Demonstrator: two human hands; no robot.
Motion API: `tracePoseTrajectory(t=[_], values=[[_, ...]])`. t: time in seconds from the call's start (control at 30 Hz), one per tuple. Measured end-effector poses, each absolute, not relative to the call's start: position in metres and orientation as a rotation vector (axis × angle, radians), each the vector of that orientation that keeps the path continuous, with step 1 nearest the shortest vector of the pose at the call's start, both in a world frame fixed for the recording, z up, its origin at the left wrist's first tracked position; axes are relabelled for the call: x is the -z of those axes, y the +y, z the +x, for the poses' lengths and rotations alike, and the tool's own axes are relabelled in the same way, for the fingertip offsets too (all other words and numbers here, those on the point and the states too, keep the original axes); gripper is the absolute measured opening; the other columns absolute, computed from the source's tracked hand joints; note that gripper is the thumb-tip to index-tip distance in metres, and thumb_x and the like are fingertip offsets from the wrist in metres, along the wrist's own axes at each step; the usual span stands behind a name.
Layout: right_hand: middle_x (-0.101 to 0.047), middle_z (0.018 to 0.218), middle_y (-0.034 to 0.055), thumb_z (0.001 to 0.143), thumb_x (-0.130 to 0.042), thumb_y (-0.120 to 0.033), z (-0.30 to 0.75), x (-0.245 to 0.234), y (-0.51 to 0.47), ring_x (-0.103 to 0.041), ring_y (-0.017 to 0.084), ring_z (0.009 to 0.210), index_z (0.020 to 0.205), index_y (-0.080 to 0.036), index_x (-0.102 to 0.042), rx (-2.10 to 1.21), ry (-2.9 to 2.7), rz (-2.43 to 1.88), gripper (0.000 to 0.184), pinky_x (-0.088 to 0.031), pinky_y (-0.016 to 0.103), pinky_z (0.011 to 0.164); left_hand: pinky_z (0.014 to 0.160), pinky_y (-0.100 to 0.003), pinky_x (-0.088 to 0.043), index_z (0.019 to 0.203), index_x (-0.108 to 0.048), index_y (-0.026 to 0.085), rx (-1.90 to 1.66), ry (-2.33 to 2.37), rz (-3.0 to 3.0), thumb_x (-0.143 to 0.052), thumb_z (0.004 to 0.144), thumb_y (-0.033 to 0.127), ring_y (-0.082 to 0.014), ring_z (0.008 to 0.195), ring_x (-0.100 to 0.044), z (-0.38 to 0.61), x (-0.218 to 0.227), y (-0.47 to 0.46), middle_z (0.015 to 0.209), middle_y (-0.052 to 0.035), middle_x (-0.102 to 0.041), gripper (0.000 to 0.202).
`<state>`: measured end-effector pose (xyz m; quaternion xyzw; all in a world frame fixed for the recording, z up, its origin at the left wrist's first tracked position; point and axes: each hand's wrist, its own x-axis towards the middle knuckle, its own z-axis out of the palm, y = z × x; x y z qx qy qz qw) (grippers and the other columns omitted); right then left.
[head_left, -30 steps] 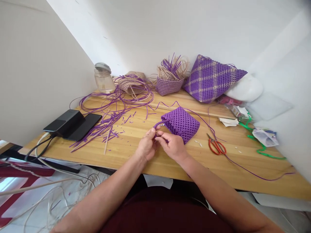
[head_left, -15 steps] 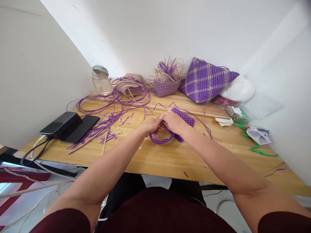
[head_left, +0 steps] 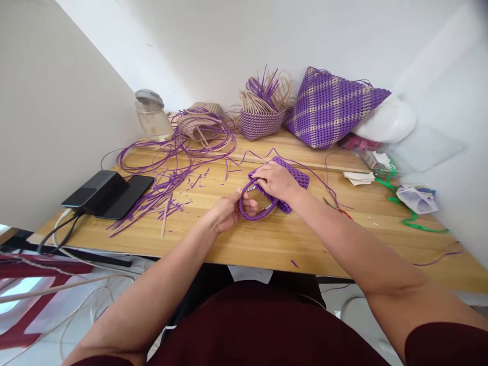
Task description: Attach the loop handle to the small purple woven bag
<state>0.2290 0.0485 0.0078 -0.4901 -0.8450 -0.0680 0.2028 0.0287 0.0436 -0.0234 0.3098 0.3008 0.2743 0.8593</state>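
Note:
A small purple woven bag [head_left: 295,177] lies on the wooden table [head_left: 267,239] with its braided handle looping toward me. My left hand [head_left: 229,209] grips the near end of that purple handle [head_left: 254,214]. My right hand [head_left: 276,181] presses on the bag's open edge, fingers closed on the weave, and covers much of the bag. A long purple strip [head_left: 267,152] trails away from the bag across the table.
Loose purple strips [head_left: 175,168] and offcuts spread to the left. A phone and a black box [head_left: 109,190] sit at the left edge. A jar [head_left: 151,116], unfinished baskets [head_left: 263,117], a large woven bag [head_left: 331,108] line the wall. Red scissors [head_left: 339,209] peek behind my right forearm.
The bag went from lying flat beyond my hands to being gripped by both. My right hand moved onto its rim; my left drew the handle loop nearer.

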Motion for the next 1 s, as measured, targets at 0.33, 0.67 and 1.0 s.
tracePoseTrajectory(t=[0.33, 0.67, 1.0], values=[[-0.073, 0.103, 0.0095, 0.092, -0.058, -0.013, 0.227, -0.003, 0.047, -0.061, 0.025, 0.099, 0.096, -0.016, -0.074, 0.256, -2.475, -1.408, 0.017, -0.043, 0.039, 0.095, 0.081, -0.034, -0.056, 0.082, -0.061, 0.014, -0.613, 0.636, 0.632, -0.04, 0.101, 0.027, -0.0195, 0.075, -0.072, 0.019, 0.037, 0.024, 0.074, -0.0105, -0.072, 0.032], [-0.073, 0.098, 0.0099, 0.082, -0.06, -0.005, 0.231, -0.01, 0.051, -0.063, 0.022, 0.094, 0.083, -0.014, -0.073, 0.081, -2.561, -1.252, 0.016, -0.043, 0.036, 0.092, 0.039, -0.021, -0.045, 0.081, -0.061, 0.013, -0.321, 0.852, 1.044, -0.051, 0.097, 0.039, -0.0152, 0.039, -0.059, 0.063, 0.004, 0.078, 0.05, -0.0041, -0.06, 0.031], [-0.075, 0.099, 0.009, 0.083, -0.059, -0.007, 0.24, -0.002, 0.057, -0.066, 0.024, 0.099, 0.087, -0.017, -0.076, 0.06, -2.458, -1.257, 0.02, -0.042, 0.04, 0.096, 0.063, -0.027, -0.057, 0.079, -0.054, 0.015, -0.479, 0.681, 0.762, -0.035, 0.102, 0.026, -0.0192, 0.07, -0.073, 0.04, 0.036, 0.043, 0.076, -0.0136, -0.074, 0.032]])
